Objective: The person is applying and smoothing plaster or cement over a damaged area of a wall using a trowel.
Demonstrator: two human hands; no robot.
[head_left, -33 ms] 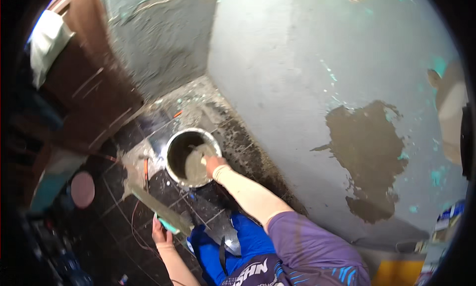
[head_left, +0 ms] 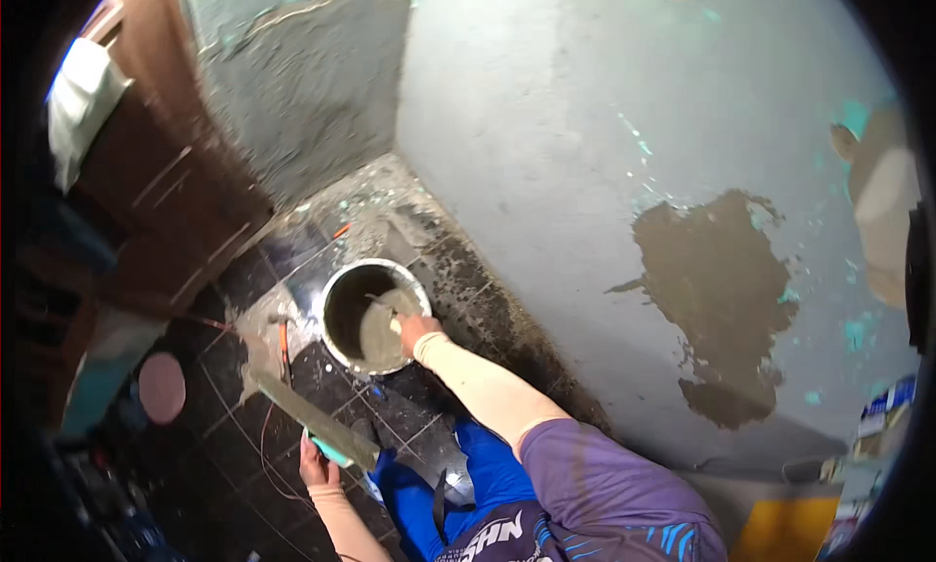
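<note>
My right hand (head_left: 416, 333) reaches into a round bucket (head_left: 334, 346) with a pale rim. Its fingers are closed around the light handle of a trowel (head_left: 396, 323), whose blade is not clearly visible. Grey wet mortar (head_left: 382, 340) lies inside the bucket. Lower left, my left hand (head_left: 317, 465) grips the turquoise handle of a long plastering float (head_left: 317, 418). The float is held at a slant above the floor, its long face turned up and coated grey-brown.
A damp mortar patch (head_left: 721, 299) marks the grey wall at right. An orange-handled hammer (head_left: 285, 343) lies left of the bucket on dark tiles. Brown wooden furniture (head_left: 146, 187) stands at far left, near a round pink object (head_left: 162, 388). A thin cable (head_left: 265, 445) crosses the floor.
The view has shifted slightly. My right hand is still at the bucket and my left still holds the float; a little more of the trowel's metal shows over the mortar.
</note>
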